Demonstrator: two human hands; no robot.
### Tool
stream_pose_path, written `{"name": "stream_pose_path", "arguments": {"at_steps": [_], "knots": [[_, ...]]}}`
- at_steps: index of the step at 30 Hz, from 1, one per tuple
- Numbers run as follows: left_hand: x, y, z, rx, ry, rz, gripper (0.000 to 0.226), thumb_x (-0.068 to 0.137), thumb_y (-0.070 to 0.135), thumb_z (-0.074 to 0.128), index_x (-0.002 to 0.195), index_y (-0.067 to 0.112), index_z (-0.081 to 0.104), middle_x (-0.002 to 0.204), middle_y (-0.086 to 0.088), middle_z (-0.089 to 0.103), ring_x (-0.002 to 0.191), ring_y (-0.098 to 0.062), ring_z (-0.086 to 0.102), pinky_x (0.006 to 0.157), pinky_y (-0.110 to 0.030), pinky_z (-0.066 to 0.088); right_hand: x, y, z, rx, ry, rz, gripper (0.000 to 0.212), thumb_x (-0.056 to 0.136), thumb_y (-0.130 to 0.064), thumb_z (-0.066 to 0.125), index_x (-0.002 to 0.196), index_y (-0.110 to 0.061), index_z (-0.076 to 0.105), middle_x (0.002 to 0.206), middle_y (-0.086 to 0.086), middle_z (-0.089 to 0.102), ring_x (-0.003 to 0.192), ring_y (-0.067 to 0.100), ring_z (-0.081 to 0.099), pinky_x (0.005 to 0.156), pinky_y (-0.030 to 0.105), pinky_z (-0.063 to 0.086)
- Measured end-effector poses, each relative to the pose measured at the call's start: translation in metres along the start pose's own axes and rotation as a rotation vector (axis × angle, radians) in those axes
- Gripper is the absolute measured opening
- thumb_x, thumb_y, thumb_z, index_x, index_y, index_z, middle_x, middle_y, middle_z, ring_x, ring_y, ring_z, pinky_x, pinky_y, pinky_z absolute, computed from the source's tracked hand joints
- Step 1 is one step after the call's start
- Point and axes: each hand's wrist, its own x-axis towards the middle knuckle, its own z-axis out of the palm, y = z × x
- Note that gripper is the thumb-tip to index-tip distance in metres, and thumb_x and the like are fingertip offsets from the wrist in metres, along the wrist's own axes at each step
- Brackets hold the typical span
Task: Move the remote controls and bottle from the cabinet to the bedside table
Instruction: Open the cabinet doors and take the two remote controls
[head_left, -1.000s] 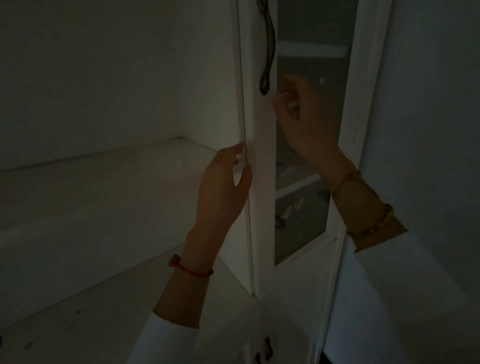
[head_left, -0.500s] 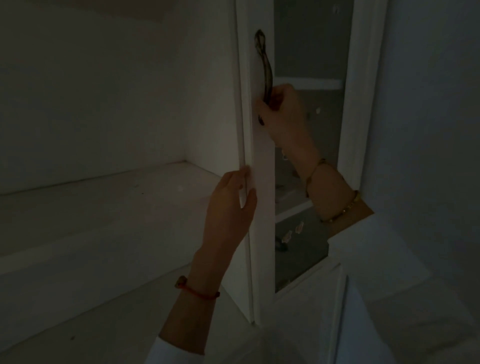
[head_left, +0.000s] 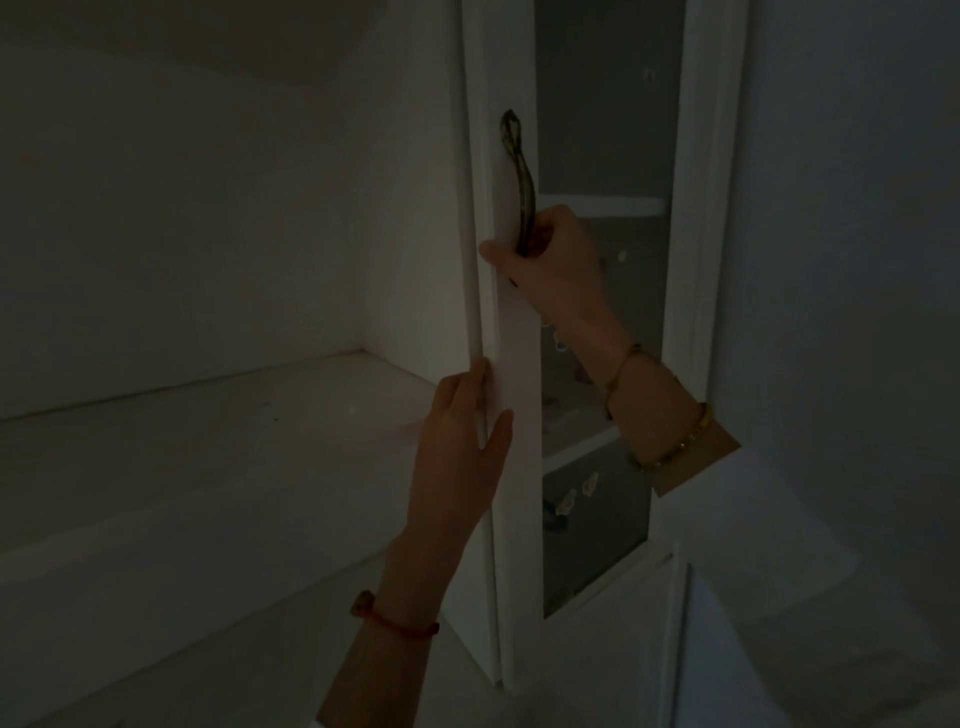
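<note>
The room is dim. A white cabinet door (head_left: 514, 364) with a glass pane stands upright in the middle of the view. My right hand (head_left: 550, 260) is closed around the lower end of its dark curved metal handle (head_left: 522, 176). My left hand (head_left: 462, 441) presses flat against the door's left edge, fingers extended. Through the glass I make out inner shelves (head_left: 602, 205) and a few small pale shapes low down. No remote control or bottle is recognisable anywhere.
To the left lies a wide white shelf or ledge (head_left: 208, 431) in an open recess with bare walls. A plain wall (head_left: 857, 260) fills the right side. A lower cabinet panel (head_left: 670, 623) sits under the door.
My right hand went from hovering in front of the glass to closing on the door handle. My left hand stayed on the door's edge. The view tilted upward slightly.
</note>
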Motion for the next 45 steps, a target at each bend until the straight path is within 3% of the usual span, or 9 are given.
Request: {"name": "stream_pose_path", "arguments": {"at_steps": [5, 9, 15, 21, 24, 27, 29, 32, 45], "knots": [[0.004, -0.002, -0.002, -0.052, -0.011, 0.027, 0.048, 0.091, 0.015, 0.061, 0.137, 0.011, 0.047, 0.117, -0.005, 0.056, 0.1, -0.01, 0.056, 0.091, -0.021, 0.049, -0.001, 0.002, -0.006, -0.002, 0.049, -0.015, 0.039, 0.071, -0.034, 0.078, 0.086, -0.017, 0.046, 0.093, 0.011, 0.059, 0.085, 0.026, 0.061, 0.076, 0.037, 0.055], [0.004, 0.002, 0.002, -0.088, -0.063, 0.137, 0.036, 0.09, 0.019, 0.062, 0.126, 0.016, 0.055, 0.117, 0.003, 0.056, 0.104, -0.01, 0.056, 0.094, -0.024, 0.047, -0.013, -0.003, -0.034, 0.032, 0.038, -0.028, 0.041, 0.076, -0.033, 0.076, 0.097, -0.01, 0.049, 0.1, 0.016, 0.062, 0.089, 0.028, 0.064, 0.076, 0.031, 0.057], [-0.008, 0.023, 0.021, -0.184, -0.11, 0.257, 0.047, 0.092, 0.026, 0.06, 0.137, 0.014, 0.05, 0.134, 0.0, 0.054, 0.119, -0.014, 0.054, 0.103, -0.023, 0.043, -0.031, -0.007, -0.076, -0.041, 0.105, -0.106, 0.041, 0.073, -0.036, 0.078, 0.094, -0.016, 0.049, 0.086, -0.007, 0.057, 0.078, 0.005, 0.058, 0.067, 0.01, 0.05], [-0.015, 0.051, 0.047, -0.307, -0.162, 0.337, 0.054, 0.092, 0.036, 0.058, 0.141, 0.017, 0.046, 0.15, 0.007, 0.04, 0.138, -0.001, 0.034, 0.114, -0.024, 0.031, -0.046, -0.007, -0.122, -0.218, 0.194, -0.16, 0.05, 0.065, -0.047, 0.08, 0.094, -0.016, 0.053, 0.087, -0.003, 0.059, 0.078, 0.01, 0.058, 0.071, 0.017, 0.049], [-0.015, 0.064, 0.064, -0.351, -0.116, 0.466, 0.055, 0.088, 0.03, 0.066, 0.136, 0.007, 0.051, 0.147, -0.005, 0.045, 0.136, -0.016, 0.042, 0.113, -0.036, 0.036, -0.054, -0.01, -0.149, -0.334, 0.254, -0.219, 0.055, 0.068, -0.046, 0.079, 0.107, -0.015, 0.056, 0.102, -0.002, 0.061, 0.084, 0.007, 0.056, 0.07, 0.013, 0.045], [-0.013, 0.078, 0.081, -0.392, -0.1, 0.509, 0.057, 0.083, 0.028, 0.072, 0.132, 0.005, 0.055, 0.145, -0.008, 0.047, 0.135, -0.018, 0.044, 0.114, -0.03, 0.034, -0.063, -0.012, -0.172, -0.463, 0.292, -0.332, 0.064, 0.074, -0.044, 0.076, 0.125, -0.015, 0.051, 0.12, 0.0, 0.056, 0.097, 0.012, 0.056, 0.076, 0.014, 0.046], [-0.013, 0.085, 0.092, -0.421, -0.119, 0.548, 0.059, 0.083, 0.028, 0.073, 0.134, 0.006, 0.052, 0.147, -0.009, 0.045, 0.137, -0.018, 0.042, 0.115, -0.031, 0.033, -0.068, -0.012, -0.185, -0.556, 0.291, -0.378, 0.07, 0.081, -0.042, 0.07, 0.138, -0.012, 0.042, 0.133, 0.002, 0.05, 0.113, 0.014, 0.052, 0.093, 0.021, 0.046], [-0.014, 0.097, 0.11, -0.473, -0.175, 0.604, 0.062, 0.086, 0.028, 0.071, 0.14, 0.01, 0.044, 0.151, -0.007, 0.039, 0.14, -0.016, 0.037, 0.115, -0.035, 0.033, -0.073, -0.007, -0.207, -0.746, 0.288, -0.443, 0.07, 0.091, -0.039, 0.058, 0.146, -0.007, 0.029, 0.15, 0.005, 0.037, 0.136, 0.015, 0.036, 0.116, 0.028, 0.025], [-0.026, 0.164, 0.189, -0.558, -0.214, 0.661, 0.062, 0.093, 0.02, 0.063, 0.145, 0.001, 0.035, 0.155, -0.011, 0.031, 0.143, -0.017, 0.031, 0.117, -0.031, 0.03, -0.073, 0.015, -0.307, -1.169, 0.309, -0.402, 0.059, 0.101, -0.037, 0.035, 0.149, -0.008, 0.017, 0.158, 0.008, 0.022, 0.147, 0.027, 0.015, 0.12, 0.047, 0.018]]}}
